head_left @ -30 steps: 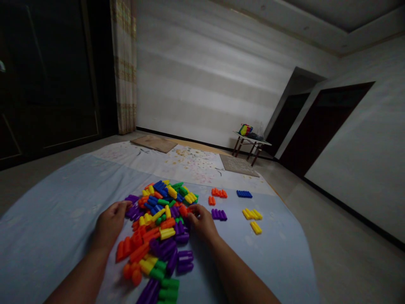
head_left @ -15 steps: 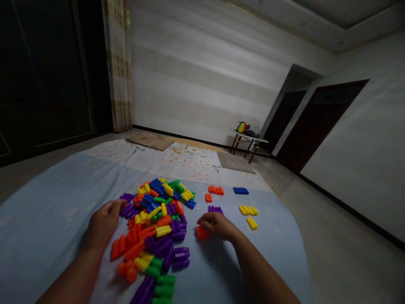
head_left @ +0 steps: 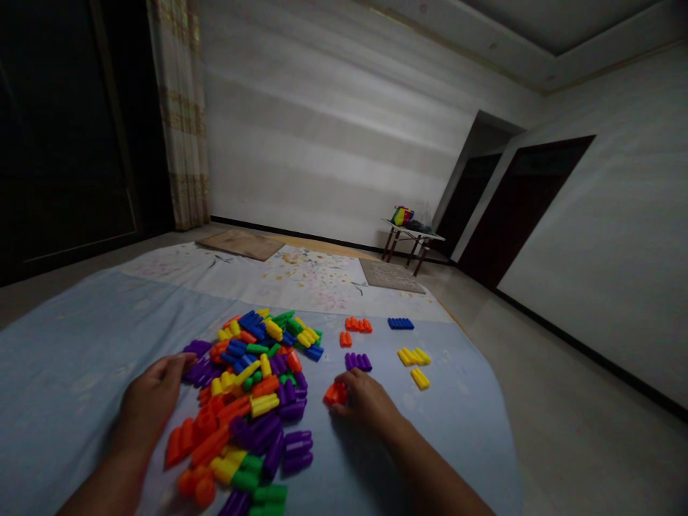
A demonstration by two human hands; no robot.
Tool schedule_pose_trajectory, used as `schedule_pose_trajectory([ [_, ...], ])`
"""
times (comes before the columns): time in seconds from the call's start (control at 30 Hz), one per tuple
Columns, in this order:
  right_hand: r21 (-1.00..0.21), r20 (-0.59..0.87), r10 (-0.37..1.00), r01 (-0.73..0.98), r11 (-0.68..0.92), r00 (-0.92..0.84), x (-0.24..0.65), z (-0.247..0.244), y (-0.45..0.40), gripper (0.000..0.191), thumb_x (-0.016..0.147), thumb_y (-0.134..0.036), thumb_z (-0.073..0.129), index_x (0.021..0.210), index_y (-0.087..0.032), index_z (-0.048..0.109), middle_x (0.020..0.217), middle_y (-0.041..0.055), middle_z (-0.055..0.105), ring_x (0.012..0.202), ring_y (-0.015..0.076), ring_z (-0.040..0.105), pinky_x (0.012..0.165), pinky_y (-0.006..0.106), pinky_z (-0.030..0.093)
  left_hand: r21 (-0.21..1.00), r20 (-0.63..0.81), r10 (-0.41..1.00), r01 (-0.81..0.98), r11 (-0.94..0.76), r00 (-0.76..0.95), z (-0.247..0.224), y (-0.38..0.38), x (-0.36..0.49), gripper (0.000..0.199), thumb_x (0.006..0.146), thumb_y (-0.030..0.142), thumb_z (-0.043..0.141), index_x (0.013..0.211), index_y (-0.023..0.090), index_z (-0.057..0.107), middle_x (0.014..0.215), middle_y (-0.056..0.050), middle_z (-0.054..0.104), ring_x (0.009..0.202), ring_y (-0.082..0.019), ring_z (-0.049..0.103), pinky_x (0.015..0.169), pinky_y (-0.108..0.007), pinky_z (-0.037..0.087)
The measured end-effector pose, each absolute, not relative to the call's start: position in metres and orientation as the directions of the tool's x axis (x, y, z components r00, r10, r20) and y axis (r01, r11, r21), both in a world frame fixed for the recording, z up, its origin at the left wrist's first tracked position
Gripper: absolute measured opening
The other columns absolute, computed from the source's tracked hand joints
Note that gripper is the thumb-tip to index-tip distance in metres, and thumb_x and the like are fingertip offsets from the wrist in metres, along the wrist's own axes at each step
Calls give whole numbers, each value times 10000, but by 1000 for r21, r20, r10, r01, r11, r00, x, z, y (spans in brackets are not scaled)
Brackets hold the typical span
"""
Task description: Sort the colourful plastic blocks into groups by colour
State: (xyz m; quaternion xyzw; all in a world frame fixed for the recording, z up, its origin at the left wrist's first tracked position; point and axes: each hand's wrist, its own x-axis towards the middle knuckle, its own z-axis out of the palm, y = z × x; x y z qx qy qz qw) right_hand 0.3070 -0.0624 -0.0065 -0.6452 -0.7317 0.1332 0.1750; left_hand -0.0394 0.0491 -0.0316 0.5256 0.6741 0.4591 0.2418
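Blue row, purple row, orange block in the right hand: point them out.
Blue row (head_left: 400,324): head view, mid-row.
Purple row (head_left: 358,362): head view, mid-row.
Orange block (head_left: 334,393): head view, part outside the fingers.

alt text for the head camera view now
A person's right hand grasps an orange piece on a pale blue cloth, while the left hand is at the left edge of a multicoloured heap of pieces. Separate orange, purple, blue and yellow groups lie beyond the right hand.

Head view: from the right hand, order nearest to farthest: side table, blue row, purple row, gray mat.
1. Purple row, just ahead.
2. Blue row, ahead, right.
3. Gray mat, far across the cloth.
4. Side table, past the cloth.
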Motion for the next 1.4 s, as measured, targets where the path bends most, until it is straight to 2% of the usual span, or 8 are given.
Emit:
schedule_pose_trajectory([
  [0.13,-515,203,972,831,212,-122,329,2,-54,437,721,-221,628,1154,-207,573,1085,77,610,933,190,586,829,299,451,883,154,934,469,16,-322,-36,51,-41,401,733,467,395,889,186,637,989,-78,680,995,-234,597,941,-350,425],
  [0.23,-476,289,957,867,144,-1,363,9,-33,447,743,-189,583,1188,-162,550,1117,96,602,958,186,579,872,305,438,884,150,935,467,20,-323,-36,51,-41,407,729,466,395,897,184,636,987,-80,679,990,-237,599,951,-361,418],
  [0.4,-300,196,960,944,-135,199,416,8,13,482,734,-145,566,1215,-128,544,1179,124,582,1049,204,559,918,292,395,878,124,941,476,44,-315,-29,47,-39,427,714,474,381,892,179,632,997,-83,671,1012,-238,587,959,-358,410],
  [0.7,-189,104,961,954,-233,256,431,-6,53,456,733,-141,578,1189,-143,584,1167,156,592,1110,248,529,915,291,364,875,123,941,482,47,-315,-31,49,-41,420,707,500,380,866,193,620,1001,-72,665,1020,-236,581,952,-340,410],
  [0.8,-176,96,958,952,-252,272,429,-9,54,453,777,-119,514,1228,-132,553,1200,162,572,1128,232,517,912,274,360,879,119,939,474,52,-324,-30,49,-40,412,702,493,383,851,192,620,997,-72,668,1019,-237,583,946,-337,415],
  [1.0,-169,112,942,940,-295,316,430,-9,49,400,832,-297,507,1191,-131,566,1186,167,567,1064,232,548,852,272,392,878,117,935,475,60,-336,-26,46,-38,409,693,492,382,839,194,620,963,-63,675,990,-238,594,924,-341,431],
  [1.17,-186,103,938,932,-310,332,431,-12,52,253,800,-174,510,1006,-125,648,1046,158,635,1005,230,575,803,267,395,882,121,931,468,58,-344,-30,49,-38,409,693,499,389,827,191,623,958,-68,678,974,-243,603,904,-348,444],
  [1.4,-263,156,942,931,-252,299,428,-17,61,329,763,-98,498,1052,-142,649,1056,132,655,998,207,589,824,247,399,877,119,934,477,61,-337,-24,47,-37,430,687,510,381,812,181,629,937,-82,679,978,-242,600,906,-341,443],
])
